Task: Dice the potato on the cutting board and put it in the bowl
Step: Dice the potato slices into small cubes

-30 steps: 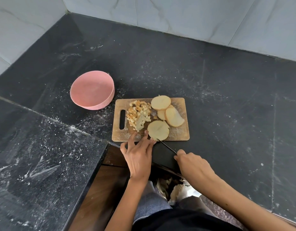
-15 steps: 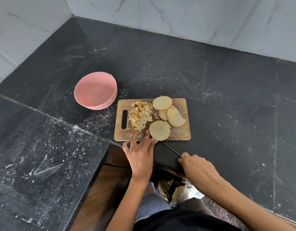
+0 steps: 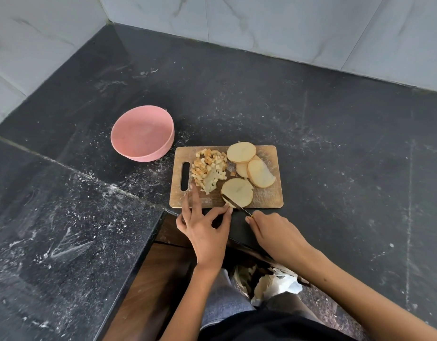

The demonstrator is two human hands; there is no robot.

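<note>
A wooden cutting board (image 3: 266, 203) lies near the counter's front edge. On it sit a pile of diced potato (image 3: 207, 169) at the left, round slices (image 3: 241, 152) at the back right, and one slice (image 3: 238, 191) at the front. My left hand (image 3: 204, 226) pinches the near edge of that front slice with thumb and a finger, its other fingers stretched onto the board. My right hand (image 3: 274, 231) grips a knife (image 3: 234, 204) whose blade lies across the slice's near left part. The pink bowl (image 3: 142, 136) stands empty left of the board.
The black stone counter (image 3: 311, 143) runs into a corner of pale tiled walls (image 3: 261, 25). A second counter section (image 3: 52, 230) lies at the left, with a gap below where my legs and crumpled paper (image 3: 274, 281) show.
The knife blade has come forward onto the front slice. My left hand shifted from lying flat by the slice to pinching its near edge. The view moved a little closer.
</note>
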